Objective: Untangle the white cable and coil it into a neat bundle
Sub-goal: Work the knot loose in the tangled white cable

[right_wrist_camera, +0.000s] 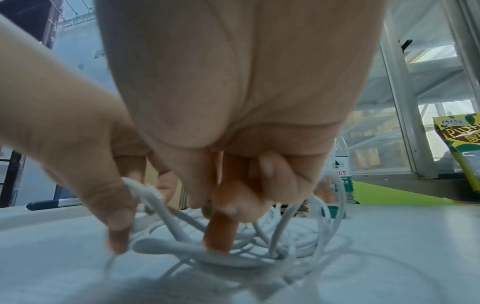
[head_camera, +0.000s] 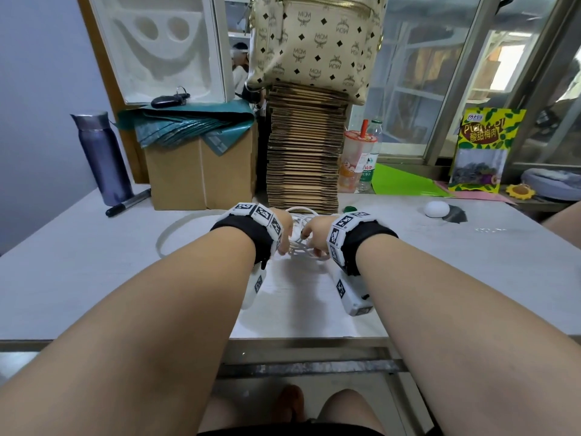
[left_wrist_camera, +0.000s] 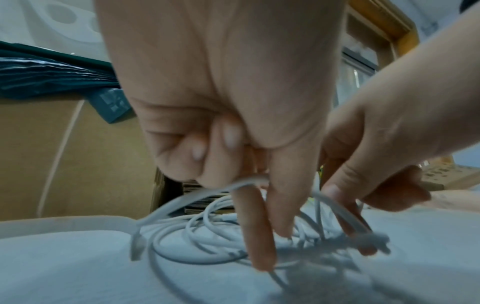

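The white cable [head_camera: 298, 221] lies as a tangled heap of thin loops on the pale table [head_camera: 94, 278], with one wide loop [head_camera: 163, 237] running out to the left. Both hands reach down into the heap side by side. My left hand [head_camera: 284, 236] has a strand hooked across its downward-pointing fingers [left_wrist_camera: 255, 226], the other fingers curled. My right hand [head_camera: 312, 236] pokes one finger [right_wrist_camera: 221, 232] down into the cable [right_wrist_camera: 285, 236] and curls its other fingers round strands. In the left wrist view a plug end [left_wrist_camera: 136, 244] hangs off a thicker strand.
Just behind the heap stand a stack of flattened cardboard [head_camera: 303, 158] and a cardboard box [head_camera: 201, 174]. A purple flask [head_camera: 102, 158] and a black marker [head_camera: 129, 202] are at the left. A drink cup [head_camera: 353, 158], a white round object [head_camera: 436, 209] and a snack bag [head_camera: 484, 149] are at the right.
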Tool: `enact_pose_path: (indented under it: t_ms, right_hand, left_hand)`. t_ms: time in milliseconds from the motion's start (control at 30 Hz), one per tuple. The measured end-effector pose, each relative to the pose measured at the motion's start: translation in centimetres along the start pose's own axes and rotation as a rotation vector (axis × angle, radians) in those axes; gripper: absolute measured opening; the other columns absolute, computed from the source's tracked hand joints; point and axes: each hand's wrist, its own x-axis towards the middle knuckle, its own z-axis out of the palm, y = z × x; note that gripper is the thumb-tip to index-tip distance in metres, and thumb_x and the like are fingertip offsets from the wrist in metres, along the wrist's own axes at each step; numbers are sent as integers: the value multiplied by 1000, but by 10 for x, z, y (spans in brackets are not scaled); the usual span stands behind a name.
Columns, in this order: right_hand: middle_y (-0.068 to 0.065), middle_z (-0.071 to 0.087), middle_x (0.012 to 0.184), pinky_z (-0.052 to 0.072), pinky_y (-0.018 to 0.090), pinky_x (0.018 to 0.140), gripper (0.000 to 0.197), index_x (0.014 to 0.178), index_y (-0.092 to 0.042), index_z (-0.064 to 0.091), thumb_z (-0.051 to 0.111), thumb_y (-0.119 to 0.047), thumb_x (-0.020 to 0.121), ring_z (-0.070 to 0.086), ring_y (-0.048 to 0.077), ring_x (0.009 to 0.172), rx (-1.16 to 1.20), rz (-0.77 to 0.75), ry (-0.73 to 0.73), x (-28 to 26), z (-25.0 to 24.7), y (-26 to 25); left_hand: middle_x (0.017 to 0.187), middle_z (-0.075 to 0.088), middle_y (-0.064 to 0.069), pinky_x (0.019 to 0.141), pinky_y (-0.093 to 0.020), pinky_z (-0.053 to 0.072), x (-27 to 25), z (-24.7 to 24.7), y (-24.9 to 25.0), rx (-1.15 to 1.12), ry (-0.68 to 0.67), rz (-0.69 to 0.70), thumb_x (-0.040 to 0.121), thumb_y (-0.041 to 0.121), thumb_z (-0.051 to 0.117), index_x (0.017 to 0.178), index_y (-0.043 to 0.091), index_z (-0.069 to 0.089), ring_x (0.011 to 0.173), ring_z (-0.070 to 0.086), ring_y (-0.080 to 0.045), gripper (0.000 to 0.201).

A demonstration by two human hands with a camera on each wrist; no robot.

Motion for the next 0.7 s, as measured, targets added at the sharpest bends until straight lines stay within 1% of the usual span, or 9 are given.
enact_pose_path:
  t_ms: [67, 133, 167, 267, 400, 533, 567, 667, 700]
  right_hand:
    - [4, 60, 128, 44, 15, 63, 44, 134, -14, 50, 56, -26, 92, 47, 14, 85, -43, 26, -29, 15, 5, 1]
    - [5, 62, 125, 51, 30, 90, 48, 133, -17, 52, 63, -24, 88, 56, 20, 97, -21, 73, -28, 11, 6, -3]
    - [8, 62, 123, 49, 35, 94, 43, 130, -13, 54, 61, -20, 88, 59, 25, 105, 12, 62, -14, 6, 5, -5]
    - [13, 59, 126, 45, 33, 88, 33, 126, -4, 54, 49, -11, 94, 58, 28, 110, 40, 55, 79, -3, -1, -6]
    - [13, 61, 96, 37, 28, 70, 28, 113, 0, 62, 44, -14, 97, 60, 30, 94, 215, 64, 275, 8, -20, -5]
    - [5, 58, 82, 35, 28, 57, 32, 100, -10, 68, 40, -26, 99, 52, 22, 70, 476, -29, 434, 6, -33, 1]
    - [4, 58, 78, 38, 29, 58, 32, 94, -11, 67, 40, -27, 99, 53, 22, 69, 527, -61, 450, 5, -36, 1]
    - [1, 57, 66, 50, 37, 79, 39, 71, -12, 57, 35, -26, 100, 59, 25, 70, 673, -122, 460, 3, -44, 0]
    - [1, 57, 62, 49, 36, 79, 41, 68, -13, 57, 34, -24, 99, 57, 21, 64, 736, -131, 448, 4, -46, 0]
  left_hand:
    - [100, 66, -7, 49, -18, 40, -2, -4, 1, -83, 1, 11, 84, 28, 68, 112, 12, 58, 56, 53, -12, 33]
    - [96, 66, -7, 47, -18, 40, -10, -8, 6, -196, 61, 16, 84, 31, 67, 116, 11, 61, 50, 52, -10, 38]
    - [89, 65, -5, 45, -17, 40, -12, -10, 6, -256, 102, 22, 84, 31, 66, 116, 12, 61, 47, 51, -8, 37]
    - [83, 59, -1, 37, -16, 41, -13, -12, 5, -424, 234, 33, 87, 26, 62, 119, 16, 55, 44, 53, -8, 35]
    - [81, 58, 0, 50, -25, 44, -10, -18, 7, -550, 311, -21, 88, 17, 59, 126, 16, 43, 62, 58, -16, 42]
    - [110, 65, -12, 74, -34, 54, -13, -33, 6, -666, 303, -59, 90, 17, 56, 125, 9, 49, 89, 66, -27, 37]
    - [107, 66, -11, 71, -31, 52, -14, -34, 7, -676, 266, -31, 90, 14, 56, 119, 13, 53, 88, 65, -25, 30]
    - [83, 60, 2, 55, -19, 47, -15, -32, 8, -701, 225, 47, 88, 8, 58, 112, 19, 54, 78, 58, -18, 27]
    - [80, 58, 2, 58, -20, 48, -15, -30, 8, -696, 239, 55, 87, 11, 60, 110, 16, 56, 79, 57, -18, 24]
